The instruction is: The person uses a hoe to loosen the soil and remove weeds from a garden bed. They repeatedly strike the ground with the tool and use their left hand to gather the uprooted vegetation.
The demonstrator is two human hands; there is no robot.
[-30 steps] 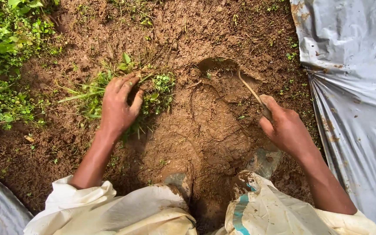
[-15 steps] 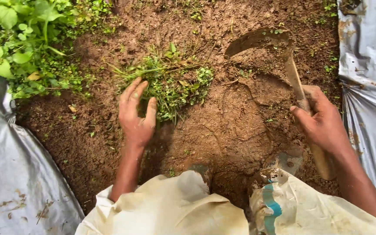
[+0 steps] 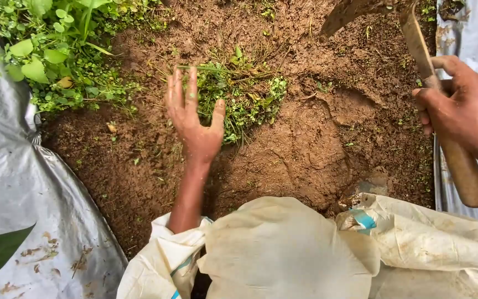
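Left hand (image 3: 195,124) lies spread, gripping nothing, on the clump of uprooted weeds (image 3: 244,97) at upper centre: light, limp, best gathered at the roots. Right hand (image 3: 463,108) clenches the hoe's wooden handle (image 3: 460,166), upper right.

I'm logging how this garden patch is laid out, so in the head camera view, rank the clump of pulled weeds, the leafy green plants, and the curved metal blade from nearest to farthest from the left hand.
1. Clump of pulled weeds: under the fingertips of the left hand.
2. Leafy green plants: upper left corner, across bare soil.
3. Curved metal blade: top right, on the tool in the right hand.
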